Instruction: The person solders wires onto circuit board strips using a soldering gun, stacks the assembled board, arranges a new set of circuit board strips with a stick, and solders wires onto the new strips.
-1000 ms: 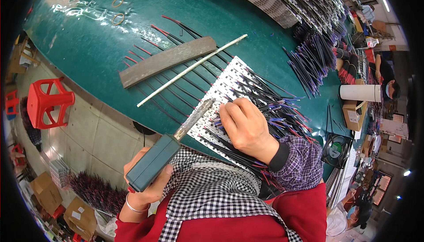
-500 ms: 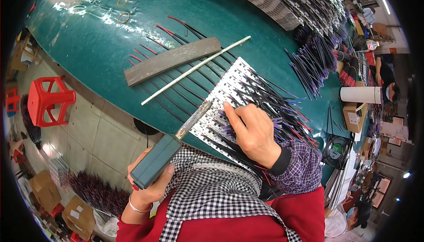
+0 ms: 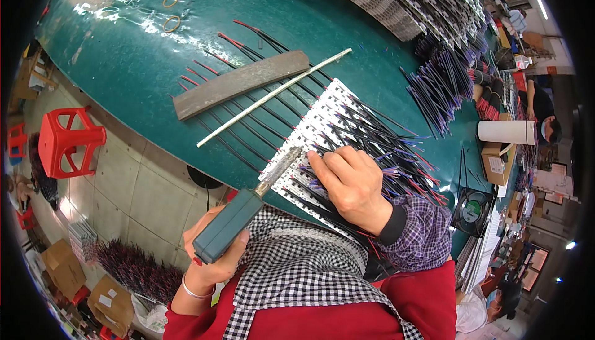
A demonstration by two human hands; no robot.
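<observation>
My left hand [image 3: 215, 270] is wrapped round the green handle of a soldering iron [image 3: 229, 225]. Its crusted metal barrel slants over a white strip-shaped panel of small circuit boards [image 3: 316, 117], with the tip near my right hand's fingertips. My right hand [image 3: 353, 188] rests on the panel, index finger reaching toward the tip and the other fingers curled; what lies under them is hidden. Black wires with red and purple ends [image 3: 378, 132] fan out to the panel's right. More black wires stretch left beneath a thin pale rod [image 3: 273, 97] and a flat grey-brown bar [image 3: 242, 83].
Stacked panels [image 3: 372, 2] rise at the far right of the green table [image 3: 149, 86], beside a bundle of wires [image 3: 440, 92]. A small fan [image 3: 472, 211] and a white cylinder [image 3: 505, 132] are at right. A red stool [image 3: 71, 141] stands left on the floor.
My left hand and the soldering iron have shifted slightly right, with the tip now a little lower on the panel. My right index finger has drawn back slightly, down and left.
</observation>
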